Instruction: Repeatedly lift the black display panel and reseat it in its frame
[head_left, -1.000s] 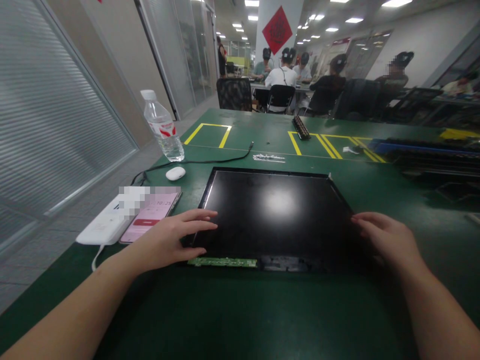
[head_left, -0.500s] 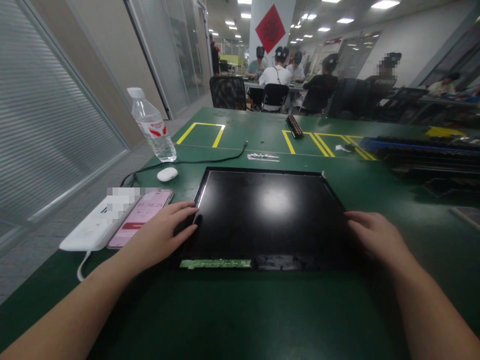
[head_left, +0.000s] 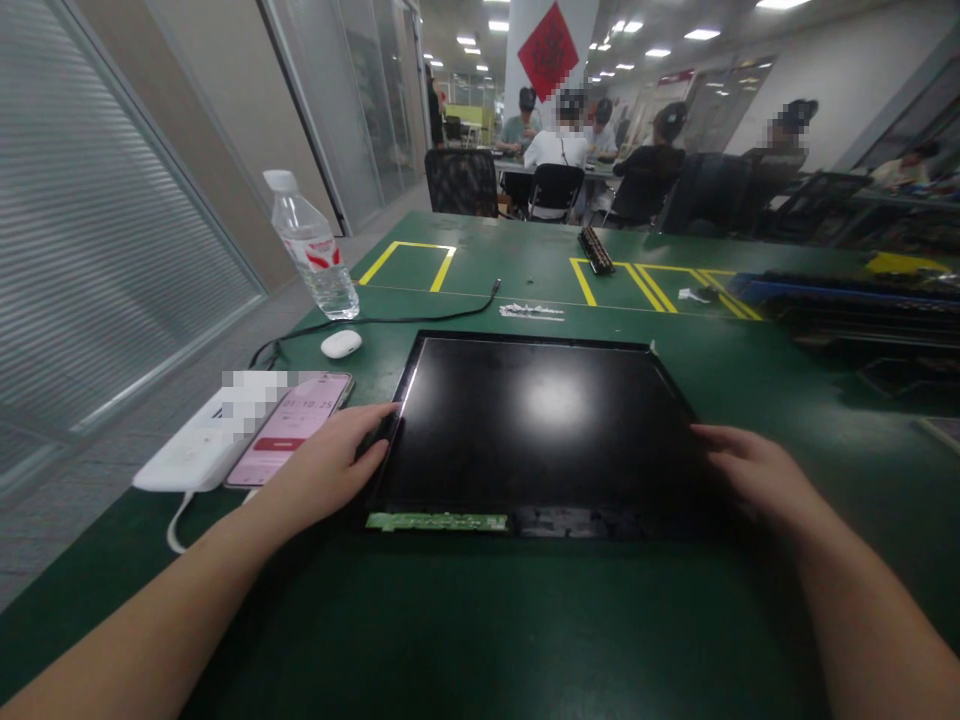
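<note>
Black panel [head_left: 540, 425], left hand [head_left: 330, 472] now at edge

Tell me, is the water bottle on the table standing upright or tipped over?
Upright: the water bottle stands on the green table, white cap uppermost.

A glossy black panel [head_left: 536, 425] with a green strip [head_left: 436, 521] lies on a dark green, yellow-lined table [head_left: 480, 620].
</note>
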